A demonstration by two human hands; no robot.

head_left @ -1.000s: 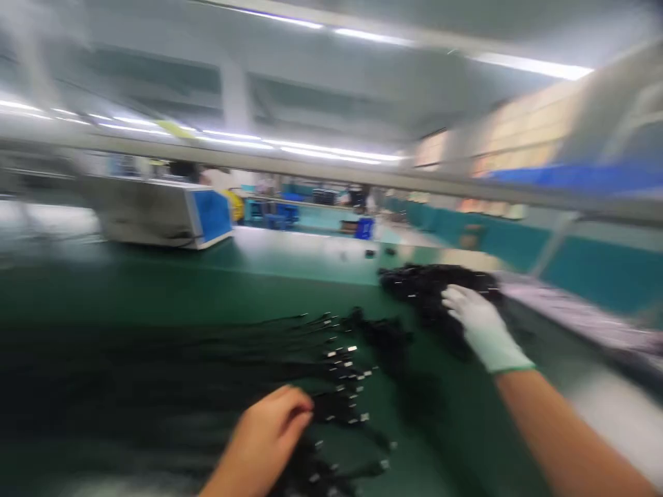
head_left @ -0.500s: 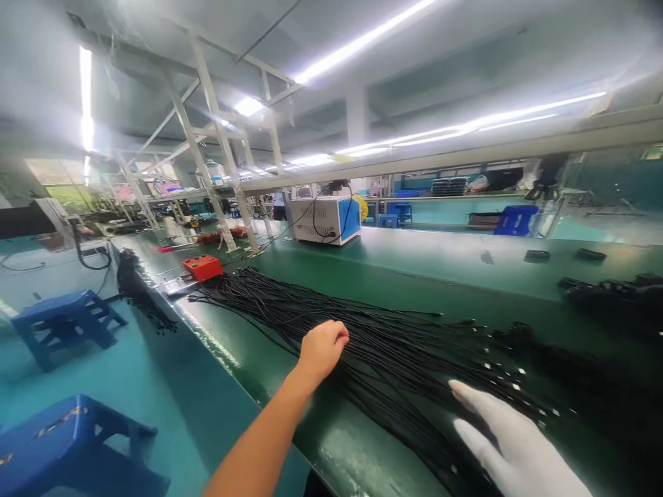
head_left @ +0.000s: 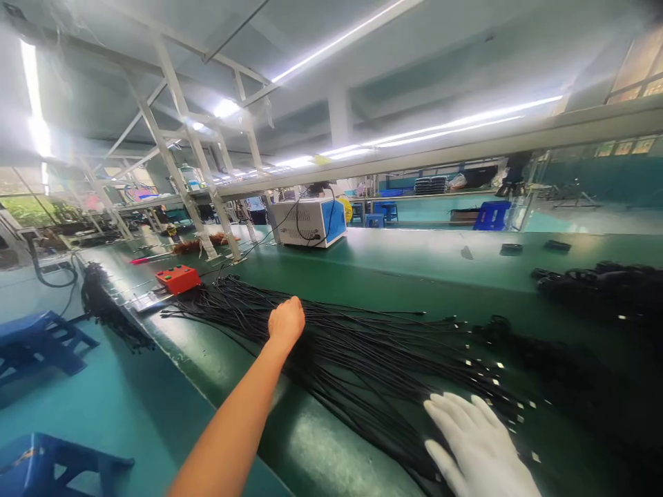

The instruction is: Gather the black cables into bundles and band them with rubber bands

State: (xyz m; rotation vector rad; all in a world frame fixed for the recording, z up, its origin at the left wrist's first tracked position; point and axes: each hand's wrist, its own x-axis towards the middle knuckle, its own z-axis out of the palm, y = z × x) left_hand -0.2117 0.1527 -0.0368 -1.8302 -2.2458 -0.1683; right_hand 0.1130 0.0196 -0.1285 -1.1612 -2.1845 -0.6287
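Right of a red box (head_left: 177,279), black cables (head_left: 357,345) fan across a green bench (head_left: 220,362), the bare left hand (head_left: 286,322) curled over them, grip unclear; the gloved right hand (head_left: 474,438) spreads wide near their tips. Beyond lie 2 black objects (head_left: 512,249).

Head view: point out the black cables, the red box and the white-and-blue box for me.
Black cables (head_left: 357,351): head view, on the strands partway along their length.
Red box (head_left: 179,280): head view, middle of its body.
White-and-blue box (head_left: 309,219): head view, on its white side.
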